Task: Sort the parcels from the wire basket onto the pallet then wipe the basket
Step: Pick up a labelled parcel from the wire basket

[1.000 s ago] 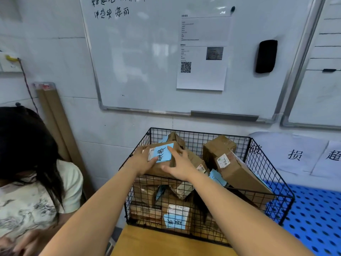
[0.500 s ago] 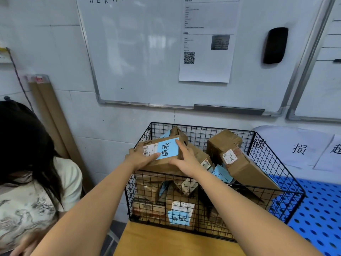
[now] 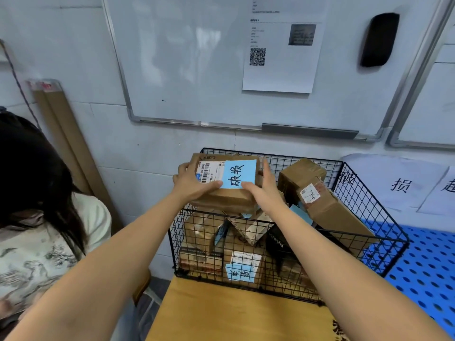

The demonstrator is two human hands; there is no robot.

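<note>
As both bare forearms stretched forward, the left hand (image 3: 194, 183) clasped the left end of a cardboard parcel (image 3: 229, 199), thumb lying across its shipping label (image 3: 209, 172). Its blue note (image 3: 237, 174) faced up. The right hand (image 3: 263, 193) clasped the right end, thumb on the note's lower edge. The parcel was held over the wire basket's (image 3: 364, 200) near-left corner; the blue pallet (image 3: 423, 279) lay to the right.

A parcel sorting room: black wire basket (image 3: 369, 193) w/ labelled brown cardboard parcels (image 3: 330, 207), blue perforated plastic pallet (image 3: 423, 267), white wall whiteboard (image 3: 197, 57).
</note>
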